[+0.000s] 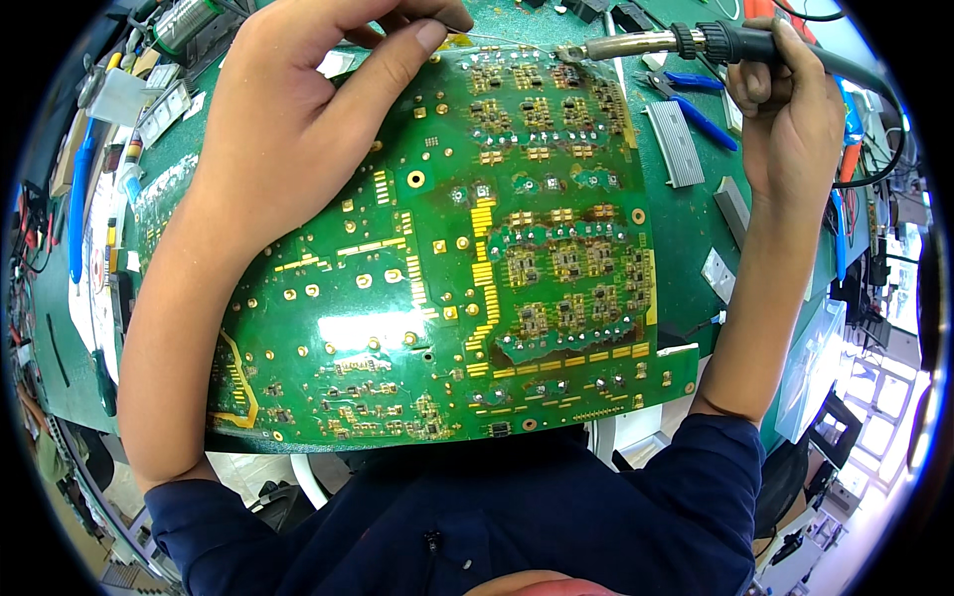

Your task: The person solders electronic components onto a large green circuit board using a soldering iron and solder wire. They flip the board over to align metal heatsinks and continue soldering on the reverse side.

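A large green circuit board [373,308] with gold pads and small components lies before me, its near edge at the table's front. My right hand [790,109] grips a soldering iron [636,46] by its black handle, and the tip meets the board's far edge. Above the board's far left part, my left hand [328,99] pinches a thin strand of solder wire [507,41] between thumb and fingers. The wire runs rightward to near the iron's tip. Brownish residue surrounds several component groups on the board's right half.
Blue-handled pliers [701,109] and a ribbed metal heat sink [675,144] lie right of the board. The iron's black cable [894,129] loops at the far right. A blue-handled tool [81,204] and small parts sit at left. Green mat [686,228] covers the table.
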`<state>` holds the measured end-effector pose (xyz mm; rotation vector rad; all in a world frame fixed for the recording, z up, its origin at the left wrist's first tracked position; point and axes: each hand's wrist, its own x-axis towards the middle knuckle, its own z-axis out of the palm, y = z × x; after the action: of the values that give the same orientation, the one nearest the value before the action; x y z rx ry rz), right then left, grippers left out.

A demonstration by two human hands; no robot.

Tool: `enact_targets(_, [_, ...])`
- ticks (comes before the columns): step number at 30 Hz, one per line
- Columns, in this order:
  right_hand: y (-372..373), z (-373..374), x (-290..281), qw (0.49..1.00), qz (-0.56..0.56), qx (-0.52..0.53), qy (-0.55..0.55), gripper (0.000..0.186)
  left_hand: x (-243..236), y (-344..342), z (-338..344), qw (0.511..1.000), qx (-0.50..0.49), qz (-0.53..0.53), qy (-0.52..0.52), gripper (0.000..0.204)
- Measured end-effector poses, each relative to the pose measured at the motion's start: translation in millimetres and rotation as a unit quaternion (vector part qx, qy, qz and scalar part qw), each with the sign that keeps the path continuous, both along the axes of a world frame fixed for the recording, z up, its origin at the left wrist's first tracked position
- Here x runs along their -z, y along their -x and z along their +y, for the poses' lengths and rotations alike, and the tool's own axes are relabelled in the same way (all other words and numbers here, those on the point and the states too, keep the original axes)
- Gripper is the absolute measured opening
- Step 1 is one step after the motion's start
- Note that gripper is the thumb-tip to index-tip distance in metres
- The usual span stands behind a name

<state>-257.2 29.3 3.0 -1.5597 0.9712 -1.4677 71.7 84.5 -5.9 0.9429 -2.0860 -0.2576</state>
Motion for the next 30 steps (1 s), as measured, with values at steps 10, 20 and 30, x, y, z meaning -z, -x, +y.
enact_targets(10, [-0.6, -0.3, -0.7, 1.0, -0.007, 0.006, -0.017, 0.034, 2.6, -6.0, -9.4, 0.999, 0.007, -0.011, -0.029, 0.01])
enact_targets(20, [1.7, -1.2, -2.2, 1.0, -0.016, -0.005, -0.017, 0.034, 4.6, -8.3, -12.1, 0.999, 0.007, -0.012, -0.032, 0.011])
enact_targets(30, [0.2, -0.6, -0.1, 1.0, -0.003, -0.004, -0.018, 0.034, 2.2, -4.6, -9.9, 0.999, 0.004, -0.012, -0.037, 0.01])
